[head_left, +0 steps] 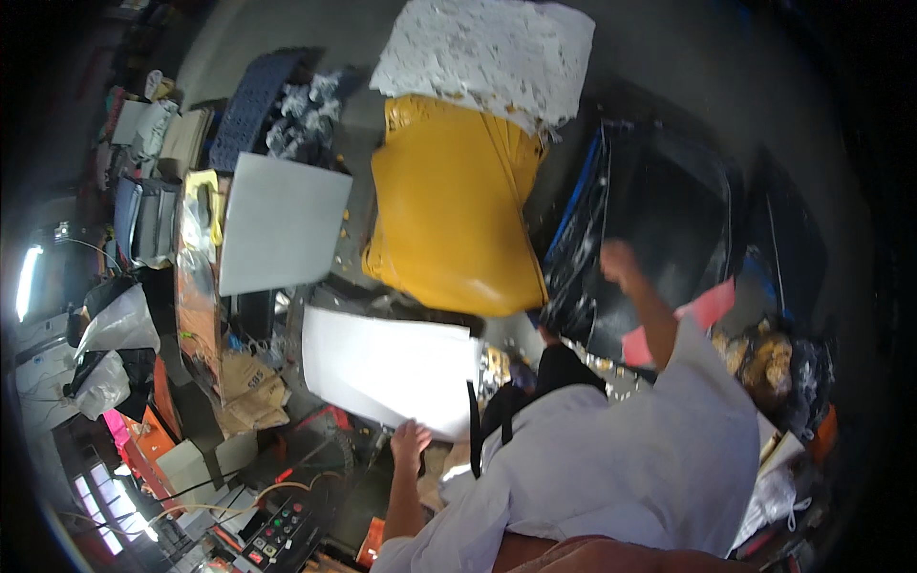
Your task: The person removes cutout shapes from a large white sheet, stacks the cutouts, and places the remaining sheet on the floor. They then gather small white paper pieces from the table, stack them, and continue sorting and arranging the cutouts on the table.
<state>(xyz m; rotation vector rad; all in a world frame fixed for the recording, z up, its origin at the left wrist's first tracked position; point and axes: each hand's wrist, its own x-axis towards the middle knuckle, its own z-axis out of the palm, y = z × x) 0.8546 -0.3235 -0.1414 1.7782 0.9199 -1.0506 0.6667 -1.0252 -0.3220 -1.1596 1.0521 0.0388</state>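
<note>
My left hand (411, 439) is at the lower edge of a white sheet (387, 368), its fingers loosely stretched out; whether they touch the sheet I cannot tell. Out to the right, my right hand (619, 262) is raised over a stack of black sheets (659, 220) that looks wrapped in clear film. Its fingers are blurred, and nothing shows in them. A pink strip (683, 320) lies by my right forearm. Beyond the white sheet is a big pile of smooth yellow sheets (449, 210).
A speckled white slab (487, 57) lies at the far end of the yellow pile. A grey-white panel (285, 224) stands to the left, near an orange-brown table (199, 315). A control box with buttons (277, 535) is at lower left. Bagged yellowish lumps (764, 368) sit at right.
</note>
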